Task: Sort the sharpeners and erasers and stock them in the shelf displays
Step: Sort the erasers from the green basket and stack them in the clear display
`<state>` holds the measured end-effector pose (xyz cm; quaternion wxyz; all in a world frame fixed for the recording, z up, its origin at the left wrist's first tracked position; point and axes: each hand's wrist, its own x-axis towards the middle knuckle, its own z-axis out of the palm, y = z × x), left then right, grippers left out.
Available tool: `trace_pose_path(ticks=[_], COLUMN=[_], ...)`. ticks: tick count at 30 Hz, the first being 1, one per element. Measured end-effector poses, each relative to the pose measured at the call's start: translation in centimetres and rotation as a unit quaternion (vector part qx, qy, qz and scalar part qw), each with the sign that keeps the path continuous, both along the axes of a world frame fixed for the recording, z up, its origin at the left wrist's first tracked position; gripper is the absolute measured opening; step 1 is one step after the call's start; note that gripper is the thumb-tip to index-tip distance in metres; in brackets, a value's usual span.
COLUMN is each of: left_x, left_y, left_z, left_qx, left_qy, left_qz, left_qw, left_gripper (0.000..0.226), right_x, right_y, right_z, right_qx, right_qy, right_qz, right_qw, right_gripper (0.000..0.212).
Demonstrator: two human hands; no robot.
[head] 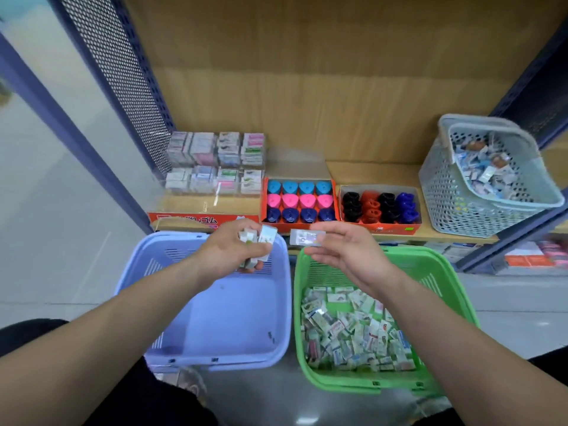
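Note:
My left hand (pixel 229 249) grips a small bunch of wrapped erasers (pixel 256 241) above the far rim of the lilac basket (pixel 172 302). My right hand (pixel 347 250) pinches one wrapped eraser (pixel 305 237) between thumb and fingers, just right of the left hand, over the far rim of the green basket (pixel 458 290). Loose wrapped erasers (pixel 353 330) fill that green basket's floor. On the shelf stand a clear eraser display (pixel 215 162), a red box of blue, pink and navy sharpeners (pixel 299 200), and a box of black, red and blue sharpeners (pixel 381 207).
A grey mesh basket (pixel 455 192) of mixed small packs sits tilted at the shelf's right end. An orange carton (pixel 203 218) lies under the clear display. Blue perforated uprights (pixel 129 87) flank the wooden shelf (pixel 368 173). Lower shelf stock shows at the right.

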<state>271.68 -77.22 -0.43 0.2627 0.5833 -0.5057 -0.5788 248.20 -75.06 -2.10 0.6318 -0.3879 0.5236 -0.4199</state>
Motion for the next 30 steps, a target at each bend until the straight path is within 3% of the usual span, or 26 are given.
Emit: trace_pose_path(ticks=[5, 16, 23, 30], left_x=[4.3, 10.1, 11.9, 13.9], left_y=[-0.6, -3.6, -6.9, -10.7], left_z=[0.5, -0.8, -1.9, -2.3], left_qx=[0.006, -0.016, -0.051, -0.089], left_qy=[-0.023, -0.045, -0.075, -0.142], left_qz=[0.033, 0.101, 0.112, 0.133], left_qw=[0.999, 0.994, 0.99, 0.977], left_gripper=[0.019, 0.024, 0.023, 0.017], right_x=[3.1, 9.1, 11.1, 13.1], right_y=[-2.1, -8.7, -15.2, -21.2], right_z=[-0.9, -3.9, -5.3, -5.7], right_qx=[0.001, 0.004, -0.049, -0.07], right_qy=[0.054, 0.138, 0.211, 0.2], right_qz=[0.005, 0.045, 0.043, 0.011], right_qw=[0.999, 0.989, 0.975, 0.977], right_gripper=[0.013, 0.02, 0.013, 0.01])
